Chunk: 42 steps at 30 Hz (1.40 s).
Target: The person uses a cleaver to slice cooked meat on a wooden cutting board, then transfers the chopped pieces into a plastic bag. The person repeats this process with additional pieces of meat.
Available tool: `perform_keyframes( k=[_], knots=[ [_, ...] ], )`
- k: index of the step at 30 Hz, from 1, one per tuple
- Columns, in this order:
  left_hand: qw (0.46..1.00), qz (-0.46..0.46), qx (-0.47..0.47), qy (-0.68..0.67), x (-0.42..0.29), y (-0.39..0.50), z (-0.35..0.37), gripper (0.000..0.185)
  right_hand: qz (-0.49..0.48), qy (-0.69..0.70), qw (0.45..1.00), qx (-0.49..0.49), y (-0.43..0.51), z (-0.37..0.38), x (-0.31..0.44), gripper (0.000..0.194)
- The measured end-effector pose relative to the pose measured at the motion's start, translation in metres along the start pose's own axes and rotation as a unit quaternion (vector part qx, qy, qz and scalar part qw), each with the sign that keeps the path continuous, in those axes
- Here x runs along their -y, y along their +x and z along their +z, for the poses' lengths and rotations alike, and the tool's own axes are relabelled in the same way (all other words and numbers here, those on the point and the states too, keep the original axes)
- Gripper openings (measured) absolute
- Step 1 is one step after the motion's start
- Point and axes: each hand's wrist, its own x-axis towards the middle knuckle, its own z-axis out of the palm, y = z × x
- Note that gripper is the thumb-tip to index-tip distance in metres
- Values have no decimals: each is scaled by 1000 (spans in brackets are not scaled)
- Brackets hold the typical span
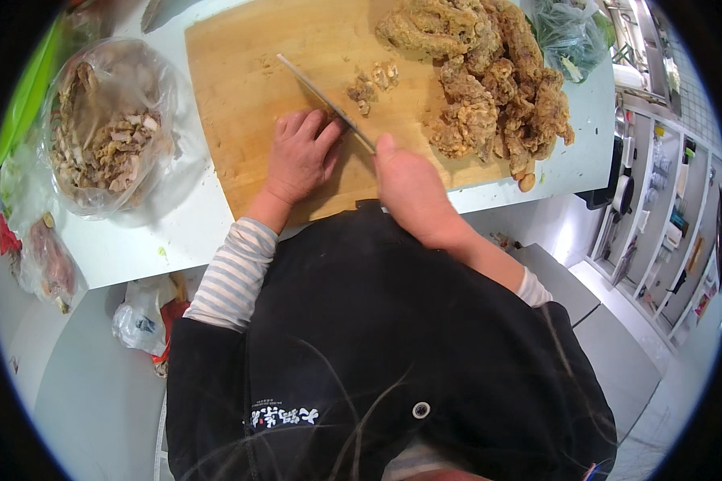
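Note:
My right hand (414, 191) grips a kitchen knife (316, 89), whose blade is seen nearly edge-on and slants across the wooden cutting board (234, 72). Close against the near side of the blade, my left hand (301, 153) rests on the board with its fingertips bent down. Whatever lies under those fingers is mostly hidden. Just past the blade are a few small chopped pieces of browned meat (362, 90). Large pieces of fried, crusted meat (496, 90) are heaped on the board's right side, some reaching over its edge.
A clear plastic bag (111, 129) of chopped meat stands on the white table (144, 246) at left. Another bag (51, 258) hangs near the left corner. Bagged greens (568, 36) lie at back right. Shelves with kitchenware (662, 222) stand to the right.

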Motion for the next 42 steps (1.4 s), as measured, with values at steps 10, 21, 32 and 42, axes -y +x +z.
perform_keyframes(
  k=[10,21,32,42],
  knots=[
    [999,-7,-27,-31,-2,-2,1,31,20,65,993,-95,20,26,-19,17],
    [999,19,-30,-31,2,-3,3,31,0,39,999,-19,-17,-10,3,19],
    [996,-4,-45,-78,1,-3,-4,34,25,101,988,-115,34,36,-9,20],
    [998,0,-8,-59,9,-33,-39,44,12,93,993,-78,-17,-5,5,19]
  ],
)
